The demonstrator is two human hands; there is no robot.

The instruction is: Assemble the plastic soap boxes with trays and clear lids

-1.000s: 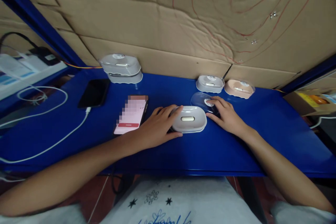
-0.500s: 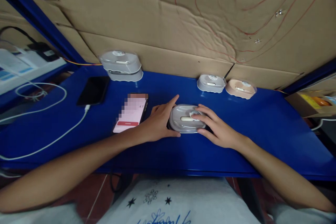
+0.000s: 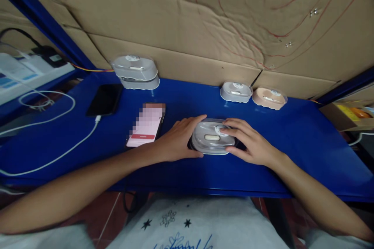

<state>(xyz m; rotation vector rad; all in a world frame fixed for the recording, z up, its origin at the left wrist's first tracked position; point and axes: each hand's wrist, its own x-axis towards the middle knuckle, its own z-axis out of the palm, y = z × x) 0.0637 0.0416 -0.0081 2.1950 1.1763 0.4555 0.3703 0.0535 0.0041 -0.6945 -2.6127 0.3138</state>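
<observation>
A grey oval plastic box with a clear lid (image 3: 210, 137) sits between my hands above the blue tabletop. Its lid has a cream-coloured tab and a round white sticker. My left hand (image 3: 181, 140) clasps the box's left end, thumb along the near side and a finger along the far side. From the right, my right hand (image 3: 249, 142) grips the other end; its fingertips rest on the lid near the sticker and its thumb is at the near edge. The box's underside is hidden, and whether it touches the table I cannot tell.
Against the cardboard wall stand two stacked grey boxes (image 3: 136, 72), a single grey box (image 3: 236, 92) and a beige box (image 3: 269, 98). A lit phone (image 3: 144, 124) lies beside my left forearm. Behind it, a dark phone (image 3: 104, 100) is plugged into a white cable (image 3: 84, 140).
The box has shifted slightly right and toward me, and more of its lid faces me. Both hands have moved along with it, keeping hold of its ends.
</observation>
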